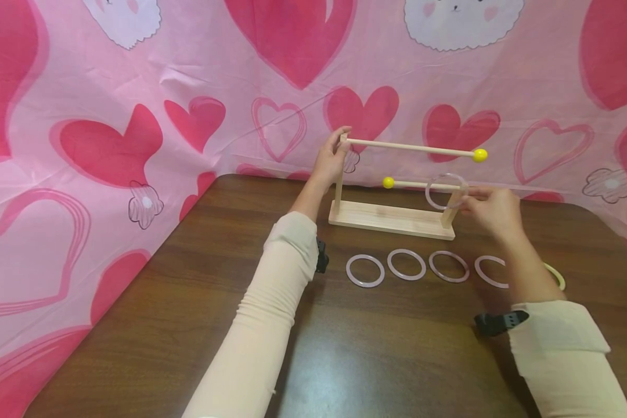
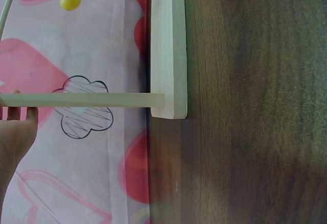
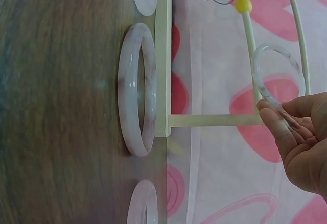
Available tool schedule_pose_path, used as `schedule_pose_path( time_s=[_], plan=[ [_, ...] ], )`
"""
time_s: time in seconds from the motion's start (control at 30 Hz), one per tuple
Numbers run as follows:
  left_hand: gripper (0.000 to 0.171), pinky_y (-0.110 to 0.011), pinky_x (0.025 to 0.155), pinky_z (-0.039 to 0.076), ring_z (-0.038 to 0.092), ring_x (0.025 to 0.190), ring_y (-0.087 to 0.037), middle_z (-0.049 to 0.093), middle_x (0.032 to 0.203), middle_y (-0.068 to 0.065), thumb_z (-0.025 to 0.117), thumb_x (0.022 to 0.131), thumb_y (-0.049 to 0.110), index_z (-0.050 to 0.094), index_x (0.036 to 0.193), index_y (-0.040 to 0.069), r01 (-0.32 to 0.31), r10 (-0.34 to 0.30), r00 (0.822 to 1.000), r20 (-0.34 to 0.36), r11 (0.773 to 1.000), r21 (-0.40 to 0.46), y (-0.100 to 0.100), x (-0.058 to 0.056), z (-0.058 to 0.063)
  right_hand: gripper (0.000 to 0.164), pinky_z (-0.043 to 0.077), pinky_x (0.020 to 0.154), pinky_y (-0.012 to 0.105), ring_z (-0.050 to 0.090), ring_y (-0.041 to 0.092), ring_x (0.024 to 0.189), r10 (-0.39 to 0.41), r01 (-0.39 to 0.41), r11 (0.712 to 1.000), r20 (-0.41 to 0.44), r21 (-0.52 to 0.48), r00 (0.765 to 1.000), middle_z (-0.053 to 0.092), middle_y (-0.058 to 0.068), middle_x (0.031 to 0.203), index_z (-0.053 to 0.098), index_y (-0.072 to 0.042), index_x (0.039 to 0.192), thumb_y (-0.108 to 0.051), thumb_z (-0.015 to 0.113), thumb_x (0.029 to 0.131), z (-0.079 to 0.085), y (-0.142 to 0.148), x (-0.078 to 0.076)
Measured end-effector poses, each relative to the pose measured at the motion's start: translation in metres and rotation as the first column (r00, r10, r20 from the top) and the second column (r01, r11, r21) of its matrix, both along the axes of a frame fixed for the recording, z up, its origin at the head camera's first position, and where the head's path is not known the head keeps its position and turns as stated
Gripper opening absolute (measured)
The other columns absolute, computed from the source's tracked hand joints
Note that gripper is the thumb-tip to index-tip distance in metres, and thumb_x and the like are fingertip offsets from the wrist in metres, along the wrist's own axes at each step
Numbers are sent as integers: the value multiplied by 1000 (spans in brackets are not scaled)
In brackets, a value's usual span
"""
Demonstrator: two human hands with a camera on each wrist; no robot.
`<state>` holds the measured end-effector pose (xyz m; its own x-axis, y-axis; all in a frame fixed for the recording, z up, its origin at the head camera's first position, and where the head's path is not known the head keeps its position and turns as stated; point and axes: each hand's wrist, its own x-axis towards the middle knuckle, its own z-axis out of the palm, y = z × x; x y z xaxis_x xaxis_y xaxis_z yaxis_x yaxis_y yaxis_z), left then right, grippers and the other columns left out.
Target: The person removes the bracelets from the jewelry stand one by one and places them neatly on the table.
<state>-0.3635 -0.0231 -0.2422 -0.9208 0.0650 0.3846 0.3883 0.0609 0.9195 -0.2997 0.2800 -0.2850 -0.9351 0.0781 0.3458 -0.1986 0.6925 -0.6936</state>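
A wooden display stand has a flat base (image 1: 392, 219), two upright posts and two rods tipped with yellow balls. My left hand (image 1: 330, 162) grips the top of its left post (image 2: 92, 100), fingers behind the wood. Between thumb and fingers, my right hand (image 1: 496, 212) pinches a pale translucent bangle (image 3: 278, 47) by its edge. That bangle is held upright beside the right post (image 1: 451, 209), and the lower rod (image 1: 413, 184) crosses its opening in the head view; I cannot tell whether it is threaded. Above, the upper rod (image 1: 418, 148) carries nothing.
Several pale lilac bangles (image 1: 365, 285) lie in a row on the brown table (image 1: 230, 325) before the stand. A yellow-green bangle (image 1: 559, 278) at the row's right end is partly hidden by my right forearm. Behind hangs a pink heart-patterned cloth (image 1: 198, 69).
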Motion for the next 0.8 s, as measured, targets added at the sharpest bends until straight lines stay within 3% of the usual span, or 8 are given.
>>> schedule_pose_path(
  time_s=[0.17, 0.27, 0.4, 0.8],
  plan=[
    [38, -21, 100, 33, 40, 127, -19, 44, 139, -7, 46, 96, 7, 47, 133, 8, -4, 4, 1000, 8, 1000, -2, 0, 1, 1, 35, 48, 52, 12, 54, -13, 52, -8, 8, 999, 11, -35, 1000, 61, 26, 90, 54, 20, 111, -7, 51, 90, 1, 5, 0],
    [38, -23, 101, 33, 40, 127, -19, 44, 139, -6, 46, 96, 7, 46, 134, 8, -6, 6, 1000, 10, 1000, -9, 0, 1, 1, 35, 48, 53, 11, 55, -12, 53, -18, 19, 998, 14, -67, 1000, 69, 7, 75, 54, 20, 112, -7, 52, 89, 3, 9, 1],
    [38, -24, 101, 33, 40, 127, -19, 43, 140, -6, 46, 96, 8, 46, 134, 8, -6, 6, 1000, 8, 1000, -13, 0, 1, 1, 35, 48, 54, 11, 56, -12, 54, -34, 36, 995, 19, -89, 999, 60, -23, 59, 55, 19, 112, -7, 52, 88, 4, 15, 4],
    [38, -24, 101, 33, 41, 127, -20, 44, 139, -7, 46, 96, 7, 47, 133, 7, -4, 4, 1000, 1, 1000, -3, 0, 0, 0, 39, 48, 54, 10, 56, -13, 55, -49, 53, 995, 42, -90, 998, 53, -36, 57, 53, 18, 115, -12, 52, 91, 0, 33, 11]
  ],
)
